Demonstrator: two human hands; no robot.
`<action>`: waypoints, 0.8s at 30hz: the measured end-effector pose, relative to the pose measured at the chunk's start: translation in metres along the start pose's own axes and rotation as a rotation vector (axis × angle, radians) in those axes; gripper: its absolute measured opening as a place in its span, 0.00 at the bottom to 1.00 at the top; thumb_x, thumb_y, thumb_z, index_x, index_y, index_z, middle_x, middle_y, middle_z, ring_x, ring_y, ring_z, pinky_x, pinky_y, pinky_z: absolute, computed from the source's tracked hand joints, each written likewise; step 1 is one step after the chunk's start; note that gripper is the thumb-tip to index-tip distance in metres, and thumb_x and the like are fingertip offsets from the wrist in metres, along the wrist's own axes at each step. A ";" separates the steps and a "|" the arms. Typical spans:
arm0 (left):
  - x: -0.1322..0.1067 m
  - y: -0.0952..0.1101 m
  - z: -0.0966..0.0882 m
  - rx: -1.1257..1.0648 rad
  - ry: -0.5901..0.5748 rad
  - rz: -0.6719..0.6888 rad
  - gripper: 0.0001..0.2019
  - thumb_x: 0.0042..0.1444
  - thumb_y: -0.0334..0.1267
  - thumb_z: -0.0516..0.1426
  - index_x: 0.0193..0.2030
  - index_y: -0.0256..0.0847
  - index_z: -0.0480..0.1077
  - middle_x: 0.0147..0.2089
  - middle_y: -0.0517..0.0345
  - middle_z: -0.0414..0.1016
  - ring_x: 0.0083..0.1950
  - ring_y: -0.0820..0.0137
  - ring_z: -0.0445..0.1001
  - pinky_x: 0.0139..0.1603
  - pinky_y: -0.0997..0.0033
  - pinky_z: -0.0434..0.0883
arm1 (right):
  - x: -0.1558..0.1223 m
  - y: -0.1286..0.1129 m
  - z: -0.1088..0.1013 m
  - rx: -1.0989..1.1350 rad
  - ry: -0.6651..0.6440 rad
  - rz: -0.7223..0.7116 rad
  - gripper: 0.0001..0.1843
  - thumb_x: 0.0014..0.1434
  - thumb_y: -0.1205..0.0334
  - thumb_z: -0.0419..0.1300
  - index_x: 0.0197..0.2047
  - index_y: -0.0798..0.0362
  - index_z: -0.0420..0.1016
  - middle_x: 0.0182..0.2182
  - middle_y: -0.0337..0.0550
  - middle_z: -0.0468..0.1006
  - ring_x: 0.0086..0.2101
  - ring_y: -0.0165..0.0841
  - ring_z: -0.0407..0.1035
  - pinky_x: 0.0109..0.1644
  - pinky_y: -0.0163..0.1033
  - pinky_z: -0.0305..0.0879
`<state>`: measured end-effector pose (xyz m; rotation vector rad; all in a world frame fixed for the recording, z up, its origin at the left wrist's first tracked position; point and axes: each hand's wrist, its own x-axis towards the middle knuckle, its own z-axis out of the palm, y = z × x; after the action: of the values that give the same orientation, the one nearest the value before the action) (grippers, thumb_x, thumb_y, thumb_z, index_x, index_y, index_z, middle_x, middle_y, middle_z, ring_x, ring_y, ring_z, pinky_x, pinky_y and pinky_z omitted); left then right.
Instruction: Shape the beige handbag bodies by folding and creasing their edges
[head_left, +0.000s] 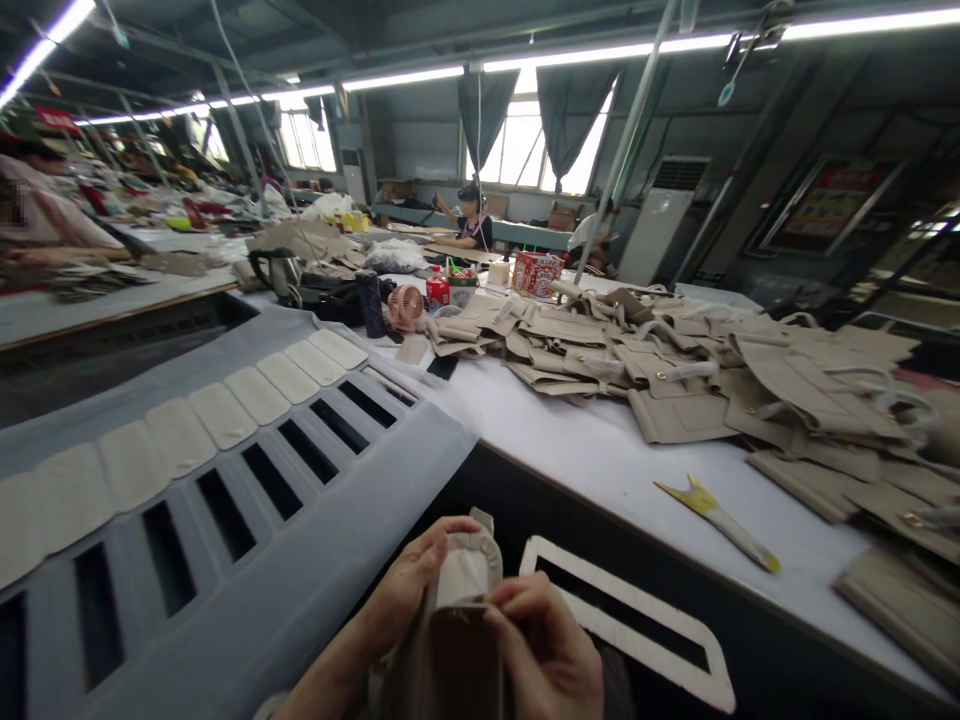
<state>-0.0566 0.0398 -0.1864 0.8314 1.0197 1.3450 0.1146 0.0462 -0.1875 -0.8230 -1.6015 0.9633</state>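
Observation:
Low in the middle of the head view is a beige leather bag piece [466,575] with a rounded, pale-lined end. My left hand [416,570] wraps its left side, fingers over the top. On the right edge, my right hand [544,630] pinches the rim between thumb and fingers. The piece's lower part runs out of the frame and looks dark inside. Beside my right hand lies a white rectangular frame [637,615] with rounded corners and a long slot. A yellow-and-grey tool [720,520] with a notched end rests on the white table beyond.
Many beige bag parts [675,350] are heaped on the white table [555,470] to the right. Pale rounded panels [225,405] line the grey-covered table [300,560] at left, beside dark slots. A kettle [281,272], a pink fan [406,306] and a red box [536,272] stand farther back. Other people sit beyond.

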 end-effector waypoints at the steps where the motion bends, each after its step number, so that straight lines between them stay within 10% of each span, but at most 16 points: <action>1: 0.000 -0.002 -0.002 -0.044 -0.017 0.009 0.27 0.60 0.62 0.51 0.51 0.40 0.70 0.44 0.49 0.76 0.41 0.62 0.75 0.44 0.66 0.70 | 0.008 0.001 0.000 -0.005 0.031 0.055 0.04 0.59 0.63 0.61 0.34 0.48 0.67 0.37 0.42 0.76 0.36 0.35 0.72 0.39 0.38 0.71; 8: -0.001 -0.007 -0.014 0.121 0.010 0.102 0.36 0.48 0.64 0.61 0.56 0.40 0.65 0.49 0.47 0.74 0.46 0.57 0.74 0.44 0.66 0.72 | 0.009 0.003 0.020 -0.062 -0.087 0.442 0.14 0.48 0.70 0.63 0.37 0.50 0.67 0.30 0.35 0.71 0.32 0.32 0.67 0.35 0.34 0.65; 15: -0.004 0.002 0.004 0.262 0.269 0.084 0.23 0.55 0.57 0.59 0.49 0.41 0.71 0.52 0.51 0.74 0.45 0.61 0.75 0.43 0.72 0.72 | 0.000 0.007 0.036 -0.007 -0.032 0.470 0.11 0.52 0.67 0.63 0.38 0.50 0.66 0.33 0.38 0.73 0.34 0.33 0.68 0.38 0.35 0.66; 24: -0.005 0.005 -0.002 0.395 0.257 0.041 0.20 0.57 0.54 0.59 0.49 0.42 0.71 0.51 0.53 0.76 0.50 0.60 0.74 0.51 0.70 0.70 | 0.012 0.013 0.046 -0.083 0.049 0.379 0.13 0.59 0.56 0.60 0.28 0.50 0.62 0.24 0.36 0.69 0.26 0.30 0.64 0.29 0.33 0.58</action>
<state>-0.0601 0.0354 -0.1824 0.9896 1.5098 1.3274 0.0679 0.0544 -0.2002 -1.2286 -1.4788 1.1350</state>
